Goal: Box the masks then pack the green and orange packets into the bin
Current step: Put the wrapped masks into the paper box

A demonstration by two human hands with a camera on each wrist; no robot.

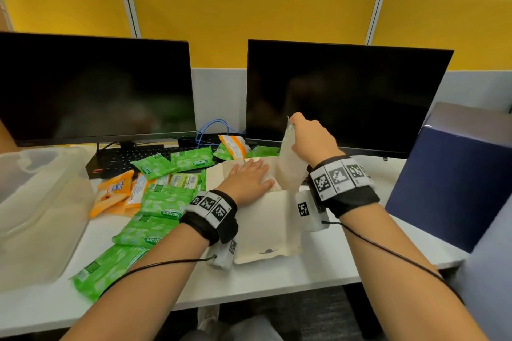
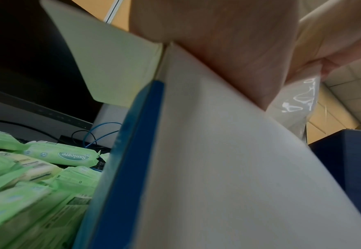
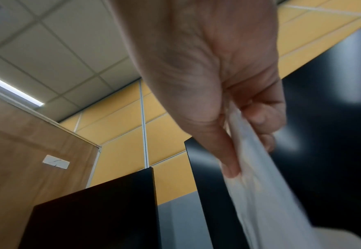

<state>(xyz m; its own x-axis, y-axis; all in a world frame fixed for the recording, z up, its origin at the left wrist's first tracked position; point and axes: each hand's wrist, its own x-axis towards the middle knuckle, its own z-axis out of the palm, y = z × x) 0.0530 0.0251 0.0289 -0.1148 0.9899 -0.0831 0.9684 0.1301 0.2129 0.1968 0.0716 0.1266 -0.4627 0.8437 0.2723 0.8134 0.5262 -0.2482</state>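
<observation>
Head view, box [image 1: 266,224] on tabletop [image 1: 318,271] near front edge, packets [image 1: 163,199] crowding left, left hand [image 1: 249,178] flat on masks, right hand [image 1: 313,141] pinching bag [image 1: 291,166] upright above box.

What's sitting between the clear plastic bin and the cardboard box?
In the head view, green packets and orange packets lie on the desk between the bin and the box.
</observation>
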